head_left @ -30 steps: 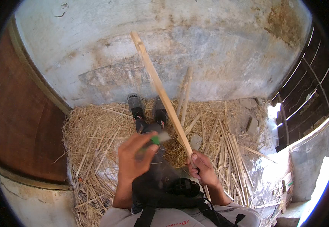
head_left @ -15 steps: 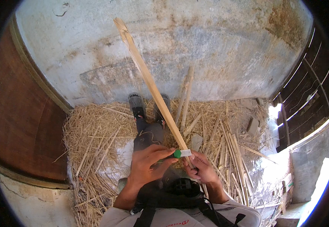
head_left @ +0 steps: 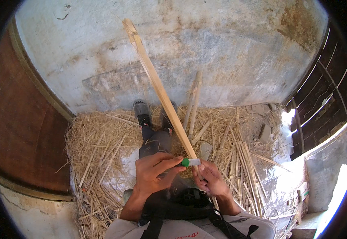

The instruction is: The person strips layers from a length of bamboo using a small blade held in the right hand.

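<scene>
My left hand (head_left: 150,174) is closed on the green handle of a short knife (head_left: 186,162), between thumb and fingers. Its pale flat blade lies across the near part of a long split bamboo strip (head_left: 163,96). The strip slants up and to the left, its frayed far end in front of the wall. Around the near end of the strip, my right hand (head_left: 214,180) is closed, thumb beside the tip of the blade.
Straw and bamboo shavings (head_left: 101,131) cover the floor around my shoes (head_left: 142,109). Several thin strips (head_left: 245,167) lie at the right, and two poles (head_left: 193,101) lean on the stained wall (head_left: 229,51). A brick-like block (head_left: 265,133) sits farther right; a brown panel (head_left: 30,119) stands left.
The knife blade has turned slightly and tilts a little differently across the strip. Both hands keep their hold, nearly in place; the whole view has shifted slightly.
</scene>
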Demonstrator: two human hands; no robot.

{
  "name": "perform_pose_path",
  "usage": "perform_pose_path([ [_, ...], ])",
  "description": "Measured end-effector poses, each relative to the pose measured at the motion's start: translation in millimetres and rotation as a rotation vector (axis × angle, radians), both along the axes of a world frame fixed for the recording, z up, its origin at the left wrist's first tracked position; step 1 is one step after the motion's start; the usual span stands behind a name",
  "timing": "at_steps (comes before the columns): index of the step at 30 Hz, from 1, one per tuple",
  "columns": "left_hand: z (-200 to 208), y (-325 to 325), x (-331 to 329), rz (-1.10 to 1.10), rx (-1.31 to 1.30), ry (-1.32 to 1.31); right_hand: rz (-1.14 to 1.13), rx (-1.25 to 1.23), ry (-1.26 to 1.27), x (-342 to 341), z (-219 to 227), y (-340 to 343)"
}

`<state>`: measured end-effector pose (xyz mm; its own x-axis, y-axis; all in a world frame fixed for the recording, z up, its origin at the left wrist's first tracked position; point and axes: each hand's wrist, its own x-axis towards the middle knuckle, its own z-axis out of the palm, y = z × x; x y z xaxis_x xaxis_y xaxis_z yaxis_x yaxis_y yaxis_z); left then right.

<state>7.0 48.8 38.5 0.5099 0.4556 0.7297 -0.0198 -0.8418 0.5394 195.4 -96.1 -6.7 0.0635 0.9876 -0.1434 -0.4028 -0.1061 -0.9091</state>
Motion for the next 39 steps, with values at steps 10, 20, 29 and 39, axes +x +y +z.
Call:
perform_pose_path([
  [10,4.2,-1.2,4.4,0.015,0.006,-0.019,-0.042,-0.008,0.048,-3.2,2.9,-5.9],
  [20,19.9,40.9,-6.4,0.223,0.036,-0.129,-0.04,-0.071,-0.055,-11.7,-5.2,-15.7],
  [29,32.4,53.6,-3.4,0.194,0.072,-0.152,0.015,-0.082,-0.017,-6.0,-2.0,-18.6],
  [39,54.2,106.6,-24.5,0.541,0.234,-0.265,0.026,-0.15,-0.132,-17.4,-5.9,-30.2],
])
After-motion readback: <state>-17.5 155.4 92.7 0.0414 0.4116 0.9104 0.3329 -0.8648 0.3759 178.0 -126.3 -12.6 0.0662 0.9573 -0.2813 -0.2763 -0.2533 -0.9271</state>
